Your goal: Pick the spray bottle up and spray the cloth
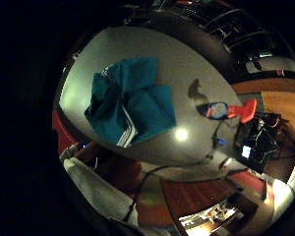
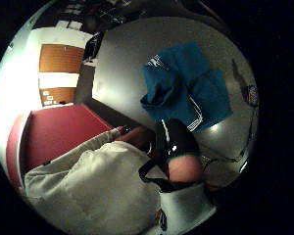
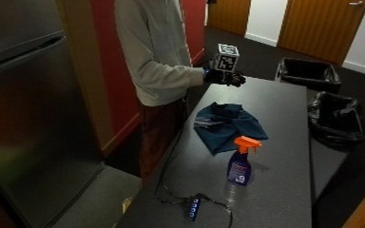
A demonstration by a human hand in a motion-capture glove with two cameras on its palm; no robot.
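Observation:
A crumpled teal cloth (image 3: 226, 122) lies on the grey table (image 3: 283, 102), near the middle. Closer to the table's near end stands the spray bottle (image 3: 241, 164), blue with an orange trigger head, upright and apart from the cloth. My gloved right hand (image 3: 225, 77) hovers in the air above the far side of the cloth, fingers loosely curled and holding nothing. Both palm views look down on the cloth (image 1: 130, 101) (image 2: 186, 85) with the bottle (image 1: 226, 110) (image 2: 251, 95) beyond it. A gloved finger (image 2: 179, 144) shows at the edge of the thumb side view.
A small hub with blue lights (image 3: 192, 207) and its cable lie at the table's near end. Two black bins (image 3: 309, 71) (image 3: 335, 116) stand along the table's right side. A steel fridge (image 3: 24, 118) stands to the left of the person.

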